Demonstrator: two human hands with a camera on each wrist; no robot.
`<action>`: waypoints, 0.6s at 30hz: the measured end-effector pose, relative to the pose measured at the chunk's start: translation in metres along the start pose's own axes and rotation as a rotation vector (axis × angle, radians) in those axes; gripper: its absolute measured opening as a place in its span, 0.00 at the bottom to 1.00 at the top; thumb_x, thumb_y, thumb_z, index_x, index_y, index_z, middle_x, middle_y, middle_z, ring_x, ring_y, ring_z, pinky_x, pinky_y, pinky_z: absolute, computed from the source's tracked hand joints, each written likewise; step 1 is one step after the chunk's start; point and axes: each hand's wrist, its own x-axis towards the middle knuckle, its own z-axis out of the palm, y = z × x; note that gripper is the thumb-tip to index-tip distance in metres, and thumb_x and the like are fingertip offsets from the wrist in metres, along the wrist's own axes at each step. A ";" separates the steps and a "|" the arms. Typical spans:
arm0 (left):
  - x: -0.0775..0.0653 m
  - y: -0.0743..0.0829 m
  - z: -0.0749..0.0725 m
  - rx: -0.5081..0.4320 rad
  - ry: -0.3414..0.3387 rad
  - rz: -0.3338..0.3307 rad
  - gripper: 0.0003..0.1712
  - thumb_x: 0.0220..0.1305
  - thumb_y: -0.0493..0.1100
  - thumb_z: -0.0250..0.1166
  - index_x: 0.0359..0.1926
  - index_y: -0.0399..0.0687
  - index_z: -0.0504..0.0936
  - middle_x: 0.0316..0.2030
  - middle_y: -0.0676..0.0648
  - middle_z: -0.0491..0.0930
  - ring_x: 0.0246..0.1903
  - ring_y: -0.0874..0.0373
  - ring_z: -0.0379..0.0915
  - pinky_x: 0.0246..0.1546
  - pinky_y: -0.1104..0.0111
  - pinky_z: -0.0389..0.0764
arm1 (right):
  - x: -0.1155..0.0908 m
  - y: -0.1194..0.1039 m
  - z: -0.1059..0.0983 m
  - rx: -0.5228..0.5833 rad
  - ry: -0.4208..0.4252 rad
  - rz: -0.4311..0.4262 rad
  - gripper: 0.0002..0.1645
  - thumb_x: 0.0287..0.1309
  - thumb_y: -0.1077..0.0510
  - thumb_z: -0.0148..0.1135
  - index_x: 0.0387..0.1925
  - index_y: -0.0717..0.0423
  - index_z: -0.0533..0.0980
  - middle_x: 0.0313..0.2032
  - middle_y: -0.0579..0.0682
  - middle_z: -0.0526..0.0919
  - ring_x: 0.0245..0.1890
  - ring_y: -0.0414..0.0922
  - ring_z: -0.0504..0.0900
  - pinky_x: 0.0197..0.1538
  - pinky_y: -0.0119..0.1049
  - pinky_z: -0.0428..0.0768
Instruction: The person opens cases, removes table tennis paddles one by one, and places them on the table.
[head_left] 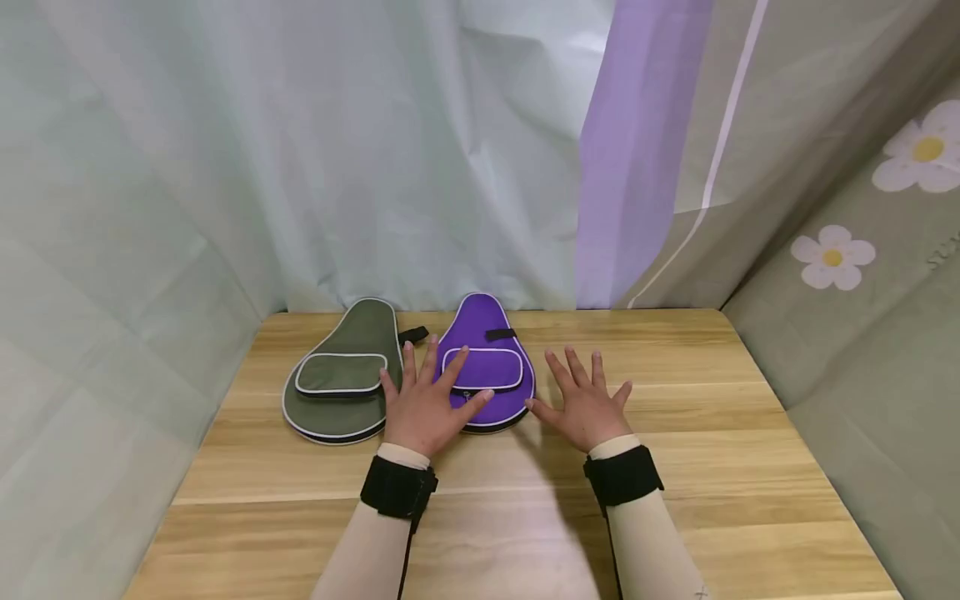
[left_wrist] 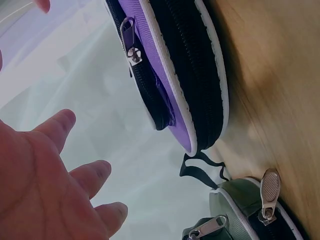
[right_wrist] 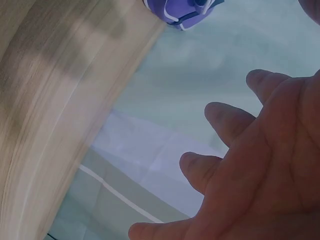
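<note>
A light-brown wooden counter (head_left: 720,467), its grain running left to right, carries two cases on its far part; at the left lies an olive-green, teardrop-shaped fabric case (head_left: 341,375) with white piping, its narrow end pointing far, a rounded pocket on top and a black strap (head_left: 412,335) sticking out rightward; just right of it lies a purple fabric case (head_left: 483,367) of like shape, piping and pocket; a soft shadow (head_left: 553,479) slants over the wood at the near middle.
</note>
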 end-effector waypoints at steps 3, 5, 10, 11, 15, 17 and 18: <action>0.000 0.001 -0.002 -0.005 0.006 0.002 0.52 0.71 0.86 0.57 0.89 0.76 0.65 0.94 0.42 0.48 0.93 0.29 0.31 0.84 0.16 0.35 | 0.000 0.000 -0.002 -0.003 0.009 -0.001 0.56 0.79 0.24 0.59 0.94 0.38 0.51 0.94 0.56 0.47 0.93 0.72 0.35 0.75 0.97 0.43; 0.001 0.001 -0.002 -0.002 0.007 0.005 0.52 0.70 0.86 0.57 0.89 0.76 0.65 0.94 0.42 0.48 0.93 0.28 0.31 0.83 0.16 0.35 | -0.001 -0.001 -0.002 0.001 0.016 -0.004 0.56 0.78 0.24 0.59 0.94 0.38 0.51 0.94 0.57 0.48 0.93 0.73 0.36 0.75 0.98 0.43; 0.000 0.001 -0.002 -0.001 -0.020 0.003 0.53 0.70 0.86 0.57 0.89 0.75 0.64 0.94 0.42 0.46 0.93 0.29 0.28 0.83 0.16 0.34 | -0.003 -0.001 0.001 0.034 0.012 -0.001 0.58 0.75 0.27 0.65 0.93 0.41 0.53 0.93 0.58 0.49 0.93 0.74 0.38 0.75 0.98 0.40; -0.001 0.001 -0.002 -0.003 -0.024 0.002 0.53 0.70 0.86 0.57 0.89 0.76 0.64 0.94 0.42 0.46 0.93 0.29 0.28 0.84 0.17 0.34 | -0.003 -0.001 0.001 0.039 0.010 -0.002 0.59 0.75 0.28 0.66 0.93 0.42 0.53 0.93 0.59 0.49 0.92 0.75 0.38 0.75 0.98 0.40; -0.002 0.001 -0.002 -0.005 -0.015 0.002 0.53 0.70 0.86 0.58 0.89 0.75 0.64 0.94 0.42 0.47 0.93 0.29 0.29 0.84 0.17 0.35 | -0.001 -0.001 0.005 0.038 -0.011 0.005 0.62 0.73 0.30 0.69 0.94 0.44 0.51 0.93 0.57 0.50 0.93 0.74 0.38 0.76 0.97 0.40; -0.002 0.002 0.000 0.004 -0.005 0.011 0.53 0.70 0.86 0.58 0.89 0.75 0.65 0.94 0.42 0.48 0.93 0.28 0.32 0.84 0.17 0.36 | 0.000 0.000 0.007 0.033 -0.024 0.010 0.64 0.72 0.31 0.71 0.94 0.44 0.50 0.93 0.56 0.50 0.93 0.73 0.39 0.76 0.97 0.41; -0.002 0.002 0.001 0.009 -0.004 0.018 0.53 0.70 0.86 0.59 0.89 0.75 0.65 0.94 0.42 0.49 0.93 0.28 0.32 0.84 0.17 0.37 | 0.001 0.000 0.009 0.029 -0.035 0.015 0.64 0.72 0.31 0.72 0.94 0.44 0.49 0.93 0.55 0.50 0.93 0.72 0.39 0.76 0.97 0.41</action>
